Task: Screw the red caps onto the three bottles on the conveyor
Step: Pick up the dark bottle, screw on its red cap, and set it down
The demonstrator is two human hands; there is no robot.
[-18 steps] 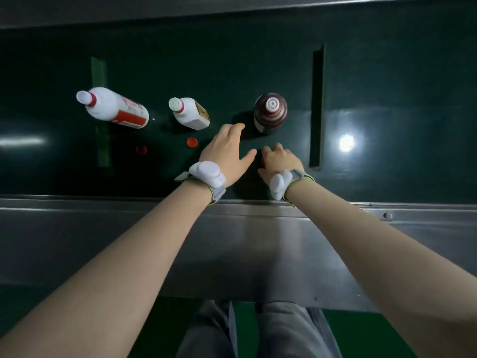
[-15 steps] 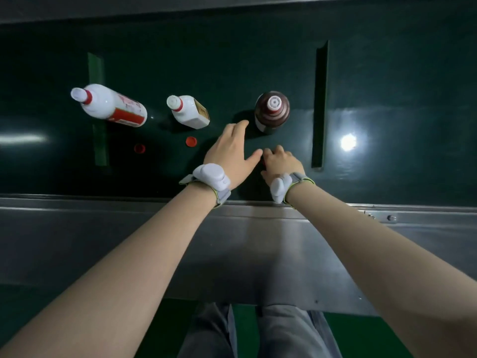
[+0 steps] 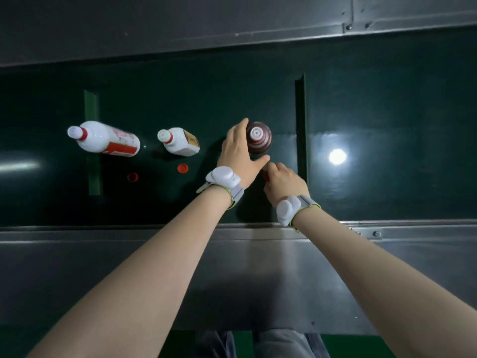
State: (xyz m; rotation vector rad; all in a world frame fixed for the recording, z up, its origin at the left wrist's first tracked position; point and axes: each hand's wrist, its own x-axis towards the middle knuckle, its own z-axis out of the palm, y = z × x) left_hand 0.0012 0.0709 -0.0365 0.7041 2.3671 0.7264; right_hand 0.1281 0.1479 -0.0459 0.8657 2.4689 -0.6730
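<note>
Both forearms are left bare, with no sleeves. A pale grey rounded device is strapped on the left wrist (image 3: 223, 177) and another on the right wrist (image 3: 288, 209), each on a grey band edged in yellow-green. Grey trousers (image 3: 271, 343) are worn.

I see a glossy dark green belt (image 3: 361, 104) that throws back a lamp's glare, edged by dull brushed metal rails (image 3: 129, 254) with screw heads. The brown bottle (image 3: 260, 140) looks like shiny glazed ceramic or glass, and the two white bottles (image 3: 108, 138) (image 3: 180, 142) are smooth and glossy with paper labels. Both wrists carry matt grey plastic pods (image 3: 223, 175) on woven cloth straps (image 3: 308, 201).
</note>
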